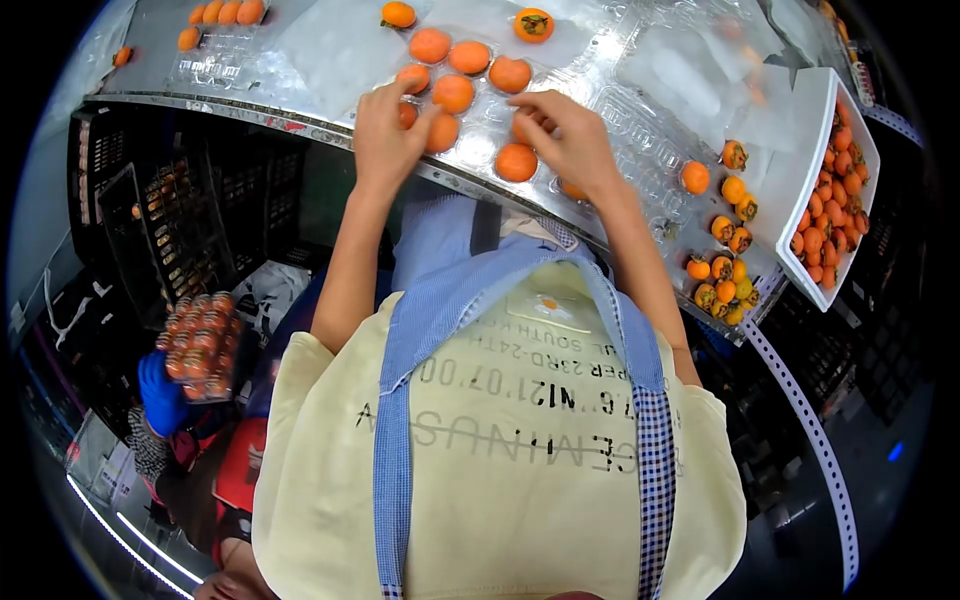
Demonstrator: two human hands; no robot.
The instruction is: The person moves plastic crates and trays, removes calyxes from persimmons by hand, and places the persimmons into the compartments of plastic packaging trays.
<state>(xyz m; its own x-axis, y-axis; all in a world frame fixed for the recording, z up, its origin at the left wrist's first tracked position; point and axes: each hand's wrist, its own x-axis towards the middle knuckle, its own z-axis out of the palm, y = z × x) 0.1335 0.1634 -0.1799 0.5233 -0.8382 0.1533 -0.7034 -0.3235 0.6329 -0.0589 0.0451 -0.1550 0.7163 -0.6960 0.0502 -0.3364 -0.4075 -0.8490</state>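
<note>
Orange persimmons (453, 94) sit in a clear plastic tray on the metal work table (330, 110) in front of me. My left hand (388, 138) is at the tray's left side, thumb and fingers closed around a persimmon (407, 115) that is partly hidden. At the right side, my right hand (568, 140) has its fingers curled over another persimmon (523, 127), mostly covered by the hand. A persimmon (517, 162) lies just below those fingers. Two persimmons with leafy tops, one (533, 25) near the middle, lie beyond the tray.
To the right, clear empty trays (640, 125) lie beside loose persimmons (722, 228). A white bin (795, 215) full of persimmons stands at the table's right end. Black crates (240, 200) are below left. Another person's blue-gloved hand (160, 393) holds a pack of persimmons (203, 345).
</note>
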